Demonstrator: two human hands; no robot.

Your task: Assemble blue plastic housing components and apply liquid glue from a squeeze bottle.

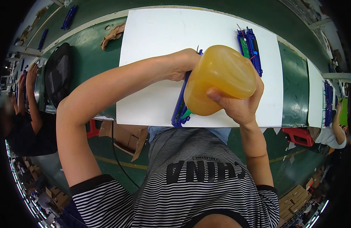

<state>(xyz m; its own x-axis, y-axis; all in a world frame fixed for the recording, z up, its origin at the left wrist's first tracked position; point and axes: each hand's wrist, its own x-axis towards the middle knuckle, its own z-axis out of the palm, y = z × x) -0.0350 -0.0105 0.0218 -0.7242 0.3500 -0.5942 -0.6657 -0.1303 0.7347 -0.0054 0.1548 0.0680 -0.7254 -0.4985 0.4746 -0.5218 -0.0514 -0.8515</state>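
Working partway, it seems: right hand (242,108) grips amber plastic bottle (221,70) in fingers, over long blue housing (180,102) at bench (152,38) | left hand (186,62) at far end, cannot tell grip | open second housing (253,41) apparently unfinished

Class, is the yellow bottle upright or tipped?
Tipped: the yellow bottle, in the right hand, has its broad base up, with no neck on top.

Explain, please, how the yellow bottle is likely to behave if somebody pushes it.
The yellow bottle probably flexes a little, since its translucent walls look like plastic. Its smooth, shiny surface may slip somewhat against the right hand. Its rounded corners suggest it could roll if lying down.
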